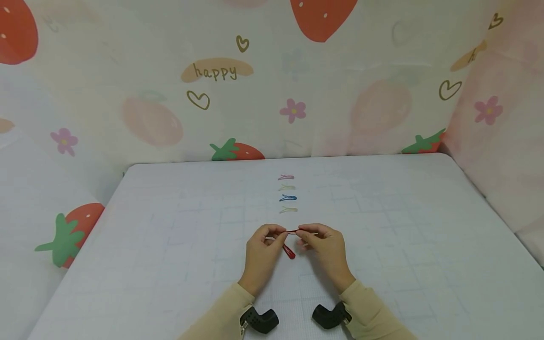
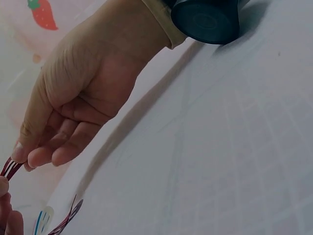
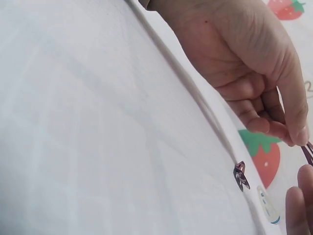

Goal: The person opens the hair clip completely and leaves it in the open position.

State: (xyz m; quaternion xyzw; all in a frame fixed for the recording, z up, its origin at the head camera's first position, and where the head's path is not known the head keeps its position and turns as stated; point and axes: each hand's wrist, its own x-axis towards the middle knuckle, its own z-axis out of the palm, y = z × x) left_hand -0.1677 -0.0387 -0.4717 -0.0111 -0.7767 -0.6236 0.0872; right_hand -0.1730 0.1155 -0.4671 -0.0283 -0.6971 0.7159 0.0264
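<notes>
Between finger and thumb, my left hand (image 1: 260,255) pinches one end of a red snap hair clip (image 1: 292,232). The other end is pinched by my right hand (image 1: 330,252), so the clip spans the small gap between both hands. A second red hair clip (image 1: 289,252) lies on the table just below them, partly behind the left fingers in the head view. Seen from the left wrist, the held clip (image 2: 11,168) is cut off by the frame edge. The right wrist view has the lying clip (image 3: 241,176) on the white surface.
Beyond the hands, several hair clips form a column: a pink one (image 1: 286,177), a blue one (image 1: 288,198) and pale yellow-green ones (image 1: 288,209). The white table (image 1: 170,264) meets a strawberry-print cloth (image 1: 323,85) at its back edge.
</notes>
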